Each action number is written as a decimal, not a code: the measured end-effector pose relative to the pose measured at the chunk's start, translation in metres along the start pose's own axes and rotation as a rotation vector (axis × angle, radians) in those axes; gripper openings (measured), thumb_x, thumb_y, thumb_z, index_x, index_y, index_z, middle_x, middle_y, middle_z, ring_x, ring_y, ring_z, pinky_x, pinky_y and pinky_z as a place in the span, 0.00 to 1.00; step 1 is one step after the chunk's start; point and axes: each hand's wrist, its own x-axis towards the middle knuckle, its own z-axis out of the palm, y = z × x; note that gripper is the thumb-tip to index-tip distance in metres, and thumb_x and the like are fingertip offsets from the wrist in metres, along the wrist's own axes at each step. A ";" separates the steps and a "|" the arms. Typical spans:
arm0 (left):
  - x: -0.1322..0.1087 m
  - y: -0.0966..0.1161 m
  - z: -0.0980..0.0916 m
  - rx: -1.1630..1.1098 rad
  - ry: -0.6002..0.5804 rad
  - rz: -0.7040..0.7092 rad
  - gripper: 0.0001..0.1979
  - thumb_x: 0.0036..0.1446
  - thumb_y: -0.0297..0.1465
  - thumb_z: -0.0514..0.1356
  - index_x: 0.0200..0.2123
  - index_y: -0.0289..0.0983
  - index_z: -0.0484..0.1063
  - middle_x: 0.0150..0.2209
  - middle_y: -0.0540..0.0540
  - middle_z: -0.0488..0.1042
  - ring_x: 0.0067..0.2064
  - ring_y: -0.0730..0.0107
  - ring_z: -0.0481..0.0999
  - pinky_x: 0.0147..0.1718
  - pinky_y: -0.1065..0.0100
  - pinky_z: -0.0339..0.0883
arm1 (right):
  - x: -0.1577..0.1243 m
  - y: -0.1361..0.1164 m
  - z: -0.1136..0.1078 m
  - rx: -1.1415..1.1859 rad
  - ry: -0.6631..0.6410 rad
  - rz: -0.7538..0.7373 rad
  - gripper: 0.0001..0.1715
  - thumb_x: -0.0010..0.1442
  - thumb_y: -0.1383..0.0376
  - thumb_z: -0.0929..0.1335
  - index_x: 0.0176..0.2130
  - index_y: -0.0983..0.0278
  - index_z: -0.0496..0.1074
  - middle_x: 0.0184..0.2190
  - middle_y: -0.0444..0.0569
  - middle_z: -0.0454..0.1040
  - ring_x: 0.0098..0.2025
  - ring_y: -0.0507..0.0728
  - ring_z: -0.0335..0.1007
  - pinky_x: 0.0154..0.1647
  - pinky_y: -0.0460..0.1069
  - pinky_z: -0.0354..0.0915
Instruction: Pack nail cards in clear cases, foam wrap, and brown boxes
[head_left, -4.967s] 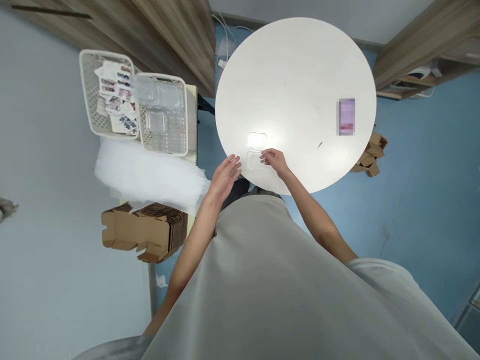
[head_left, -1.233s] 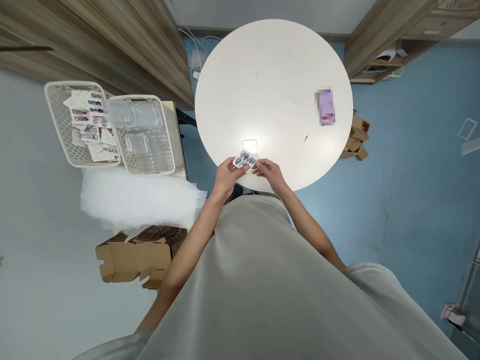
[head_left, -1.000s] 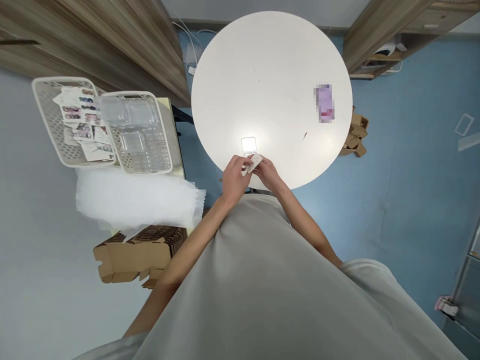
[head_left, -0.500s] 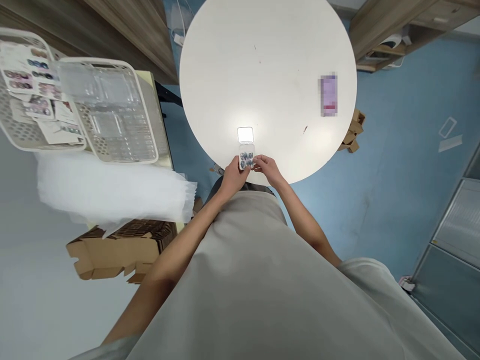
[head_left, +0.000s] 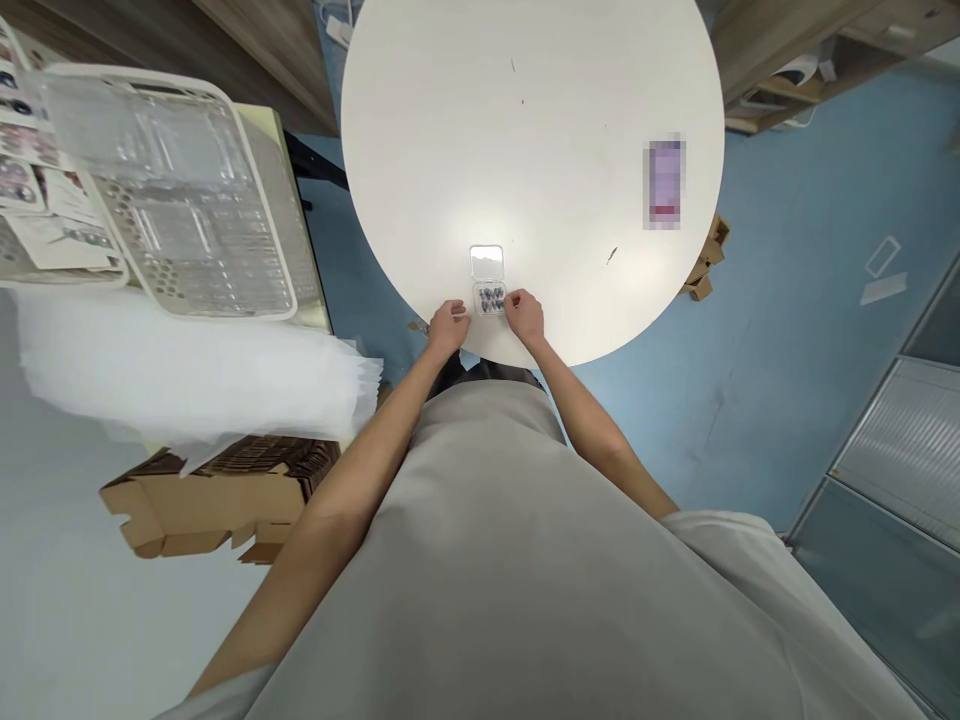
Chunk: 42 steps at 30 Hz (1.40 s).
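A small clear plastic case (head_left: 475,299) lies near the front edge of the round white table, its lid (head_left: 487,263) folded back away from me. Inside sit several dark, shiny oval pieces (head_left: 492,298) in two rows, resembling press-on nails. My right hand (head_left: 526,317) is at the case's right side, fingers curled and fingertips pinched at its edge. Just left of the case, my left hand (head_left: 449,326) holds nothing; its fingers are apart and there is a small gap to the case.
The round table (head_left: 570,120) bears a blurred purple item (head_left: 664,185) at right. To my left are a white basket of clear plastic cases (head_left: 289,290), a basket with nail cards (head_left: 64,240), white packing sheets (head_left: 187,370) and folded cardboard boxes (head_left: 217,505).
My left hand has let go of the case and moved left. The case has moved slightly away from me and now lies on the table. My right hand stays at its right edge.
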 end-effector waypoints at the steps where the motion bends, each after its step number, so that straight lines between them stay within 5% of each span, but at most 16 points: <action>1: 0.001 -0.001 0.000 -0.010 0.005 0.010 0.29 0.60 0.24 0.66 0.65 0.32 0.75 0.64 0.32 0.80 0.62 0.50 0.81 0.67 0.53 0.71 | 0.001 0.000 0.001 -0.009 -0.012 0.004 0.09 0.75 0.65 0.65 0.42 0.61 0.75 0.48 0.54 0.84 0.50 0.61 0.79 0.56 0.55 0.72; 11: 0.019 0.012 0.010 -0.164 -0.014 0.083 0.34 0.60 0.26 0.68 0.69 0.32 0.72 0.66 0.30 0.77 0.62 0.51 0.81 0.66 0.51 0.74 | 0.013 0.012 0.004 0.067 0.010 0.009 0.13 0.75 0.63 0.68 0.54 0.64 0.79 0.53 0.58 0.84 0.55 0.64 0.81 0.62 0.58 0.73; 19: 0.007 0.026 -0.007 -0.265 -0.146 -0.048 0.25 0.66 0.32 0.69 0.64 0.32 0.77 0.35 0.45 0.80 0.41 0.60 0.83 0.52 0.53 0.82 | 0.002 0.010 -0.006 0.396 -0.171 0.011 0.10 0.71 0.60 0.72 0.43 0.64 0.81 0.41 0.51 0.84 0.44 0.59 0.80 0.51 0.53 0.78; 23: -0.013 0.028 -0.026 -0.410 -0.260 -0.056 0.31 0.64 0.31 0.70 0.69 0.37 0.73 0.42 0.44 0.83 0.42 0.64 0.83 0.51 0.55 0.82 | -0.018 0.004 -0.018 0.551 -0.201 0.039 0.08 0.69 0.62 0.73 0.46 0.64 0.81 0.46 0.53 0.85 0.46 0.57 0.81 0.53 0.53 0.79; 26: -0.029 0.028 -0.041 -0.469 -0.335 -0.038 0.33 0.63 0.32 0.71 0.70 0.39 0.73 0.50 0.40 0.84 0.46 0.64 0.84 0.52 0.58 0.81 | -0.033 -0.001 -0.028 0.657 -0.264 0.085 0.19 0.69 0.62 0.74 0.57 0.63 0.79 0.46 0.52 0.86 0.44 0.57 0.82 0.57 0.56 0.80; 32: -0.050 0.028 -0.067 -0.494 -0.472 0.014 0.35 0.59 0.38 0.75 0.69 0.41 0.76 0.54 0.38 0.85 0.46 0.62 0.84 0.50 0.59 0.80 | -0.060 -0.008 -0.040 0.787 -0.400 -0.052 0.28 0.64 0.60 0.77 0.61 0.59 0.79 0.48 0.50 0.87 0.47 0.57 0.83 0.56 0.55 0.80; 38: -0.063 0.037 -0.076 -0.471 -0.445 0.122 0.30 0.57 0.42 0.73 0.61 0.39 0.82 0.58 0.36 0.84 0.54 0.55 0.84 0.53 0.59 0.79 | -0.080 -0.026 -0.051 0.746 -0.386 -0.083 0.21 0.66 0.51 0.76 0.54 0.57 0.82 0.54 0.50 0.84 0.47 0.56 0.82 0.52 0.52 0.80; 42: -0.072 0.045 -0.075 -0.491 -0.393 0.159 0.34 0.63 0.43 0.67 0.70 0.39 0.75 0.61 0.36 0.82 0.58 0.55 0.83 0.57 0.58 0.77 | -0.085 -0.035 -0.048 0.655 -0.308 -0.160 0.27 0.60 0.54 0.80 0.57 0.57 0.80 0.59 0.53 0.80 0.48 0.56 0.81 0.53 0.53 0.79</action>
